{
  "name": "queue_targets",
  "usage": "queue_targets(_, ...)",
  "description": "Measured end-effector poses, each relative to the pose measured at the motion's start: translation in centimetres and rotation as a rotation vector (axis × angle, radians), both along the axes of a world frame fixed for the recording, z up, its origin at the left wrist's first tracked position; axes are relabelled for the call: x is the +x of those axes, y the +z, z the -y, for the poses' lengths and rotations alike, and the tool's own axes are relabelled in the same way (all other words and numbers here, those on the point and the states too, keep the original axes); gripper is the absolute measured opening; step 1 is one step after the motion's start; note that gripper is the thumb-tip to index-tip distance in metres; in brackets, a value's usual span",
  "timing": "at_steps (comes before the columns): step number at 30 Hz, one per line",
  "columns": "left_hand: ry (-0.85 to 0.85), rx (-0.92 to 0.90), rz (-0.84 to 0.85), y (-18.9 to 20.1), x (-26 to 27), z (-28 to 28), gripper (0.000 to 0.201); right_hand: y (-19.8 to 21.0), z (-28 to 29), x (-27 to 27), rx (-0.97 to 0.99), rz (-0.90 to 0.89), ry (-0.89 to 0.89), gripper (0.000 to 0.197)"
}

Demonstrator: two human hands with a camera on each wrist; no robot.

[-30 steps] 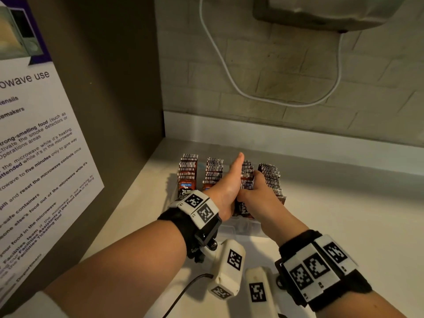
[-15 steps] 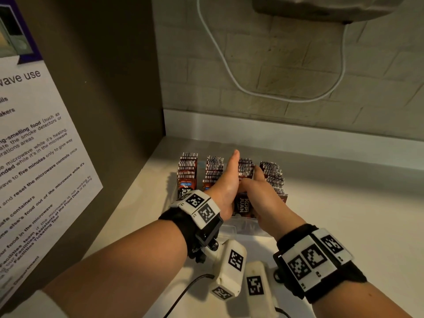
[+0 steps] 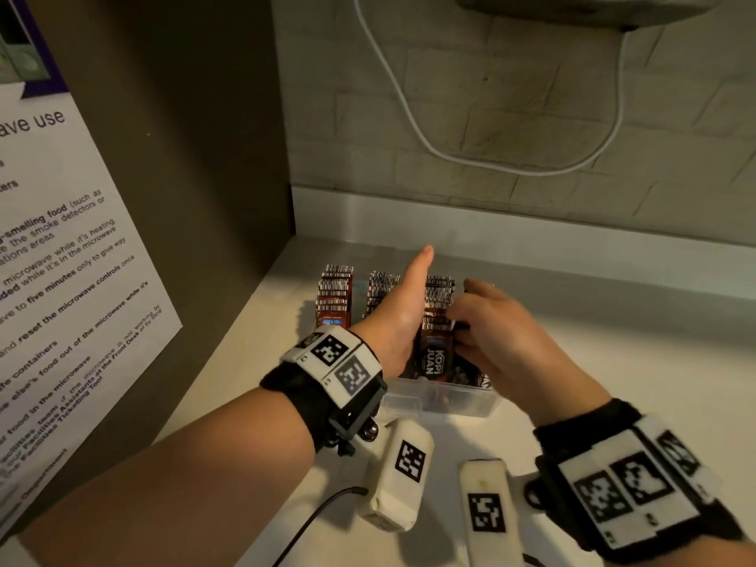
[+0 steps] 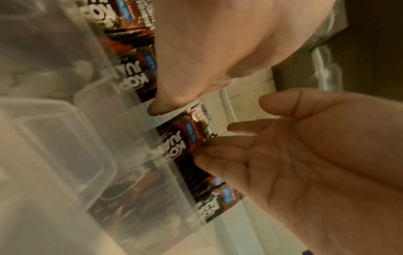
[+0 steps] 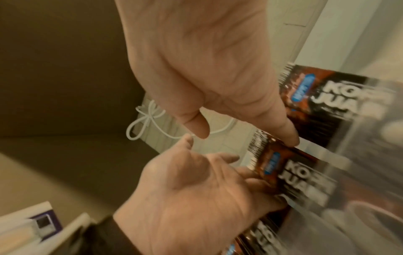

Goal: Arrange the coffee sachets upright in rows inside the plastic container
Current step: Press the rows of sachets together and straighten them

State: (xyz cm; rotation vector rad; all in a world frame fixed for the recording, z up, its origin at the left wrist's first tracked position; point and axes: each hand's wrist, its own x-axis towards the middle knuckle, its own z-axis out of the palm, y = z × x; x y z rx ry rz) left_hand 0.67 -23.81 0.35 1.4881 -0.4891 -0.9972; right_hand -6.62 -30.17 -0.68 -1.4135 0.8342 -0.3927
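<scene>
Pale counter [image 3: 613, 362] below brick wall [image 3: 532, 116]

We note the clear plastic container [image 3: 446, 399] on the pale countertop [image 3: 613, 341] near the corner; brown-and-black coffee sachets [image 3: 334, 296] stand in rows inside, two white tagged blocks [image 3: 403, 472] lying before it.

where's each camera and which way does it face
Head: on the head, facing forward and down at the plastic container; both forearms, left hand, right hand show.
Left wrist: on that wrist, facing along the palm to the coffee sachets; right hand above.
Right wrist: on that wrist, facing the same sachets; left hand below.
Shared: both wrist views show both hands.
</scene>
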Motion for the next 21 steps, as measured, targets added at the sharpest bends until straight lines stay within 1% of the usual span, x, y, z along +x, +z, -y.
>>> queue_targets(3,-0.004,-0.008,-0.044,0.1,0.9,-0.5,0.062,1.9,0.1,-1.1,-0.075,0.047,-0.034,0.035)
queue_targets(4,-0.002,-0.022,0.005,0.3,1.2,-0.7,0.061,2.5,0.2,-1.3,-0.126,0.055,-0.047,0.028)
queue_targets(5,0.000,-0.037,0.110,0.5,1.5,-0.9,0.056,2.9,0.3,-1.4,-0.200,0.057,-0.053,0.022)
queue_targets(6,0.005,-0.044,0.249,0.5,1.8,-0.9,0.049,3.1,0.6,-1.6,-0.300,0.044,-0.054,0.019)
queue_targets(8,0.007,-0.012,0.588,0.4,2.4,-1.1,0.032,3.0,1.5,-1.7,-0.583,-0.054,-0.048,0.020)
queue_targets(10,-0.100,0.086,0.893,-0.1,2.7,-1.2,0.025,2.5,2.5,-2.0,-0.843,-0.234,0.006,0.021)
queue_targets(12,-0.230,0.192,1.120,-0.9,2.6,-1.1,0.026,1.9,3.2,-2.6,-0.985,-0.416,0.102,0.025)
queue_targets(13,-0.278,0.223,1.185,-1.4,2.6,-0.9,0.027,1.5,3.5,-3.0,-1.016,-0.474,0.162,0.028)
queue_targets(15,-0.329,0.254,1.252,-2.3,2.5,-0.5,0.027,0.8,3.8,-3.7,-1.041,-0.515,0.261,0.035)
queue_targets(17,-0.339,0.272,1.281,-2.9,2.5,-0.2,0.025,0.1,4.0,-4.3,-1.068,-0.501,0.305,0.034)
queue_targets(21,-0.306,0.252,1.263,-3.2,2.3,0.1,0.016,-1.0,4.3,-5.0,-1.115,-0.467,0.312,0.017)
